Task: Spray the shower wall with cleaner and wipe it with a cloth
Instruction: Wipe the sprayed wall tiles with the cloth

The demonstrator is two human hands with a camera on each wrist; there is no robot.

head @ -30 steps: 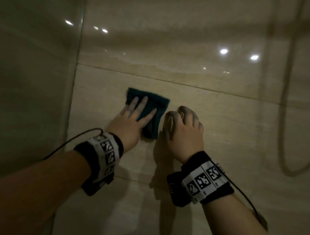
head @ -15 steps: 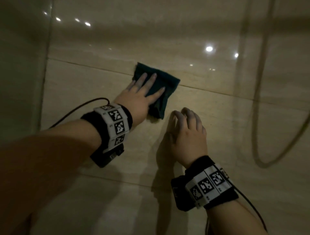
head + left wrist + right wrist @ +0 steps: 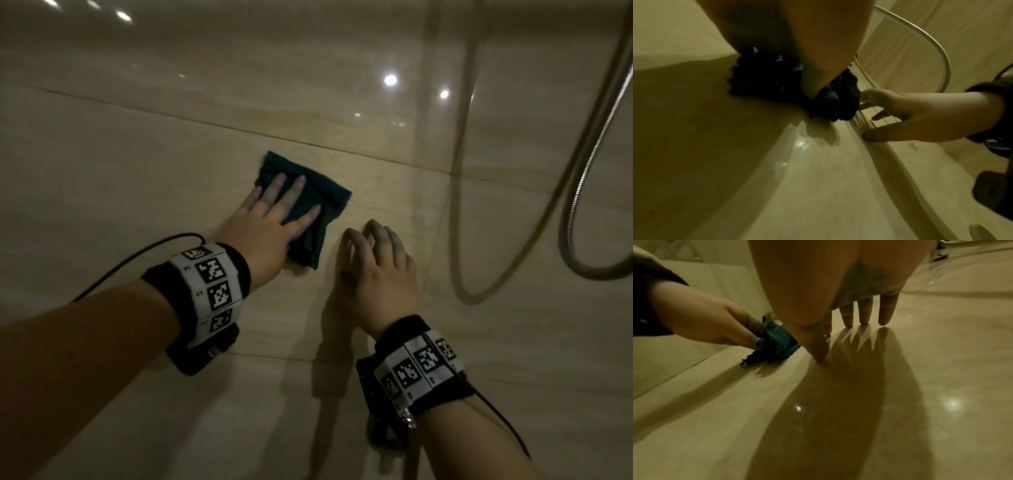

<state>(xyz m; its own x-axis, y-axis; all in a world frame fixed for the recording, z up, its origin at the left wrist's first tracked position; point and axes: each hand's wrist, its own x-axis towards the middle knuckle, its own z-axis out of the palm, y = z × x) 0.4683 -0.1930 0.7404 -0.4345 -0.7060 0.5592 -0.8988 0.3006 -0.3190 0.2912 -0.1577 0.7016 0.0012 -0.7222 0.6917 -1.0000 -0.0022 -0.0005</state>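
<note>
A: Left hand (image 3: 263, 222) — how do the fingers lie?

B: Straight and slightly spread, flat on a dark teal cloth (image 3: 308, 202), pressing it against the beige tiled shower wall (image 3: 137, 164). The folded cloth reaches beyond the fingertips and hangs below the thumb. In the left wrist view the cloth (image 3: 777, 84) bunches under the palm.

A: Right hand (image 3: 380, 270)?

B: Fingers apart and arched, holding nothing. In the right wrist view the fingertips (image 3: 884, 321) and thumb tip touch the wall (image 3: 941, 369). The thumb lies just beside the cloth's (image 3: 781, 344) lower edge, not touching it.

A: Beyond the right hand's little finger?

B: A metal shower hose (image 3: 575, 192) hangs in a loop against the wall — well apart from the fingers. A grout line runs just past the left fingertips, above the cloth's top corner.
</note>
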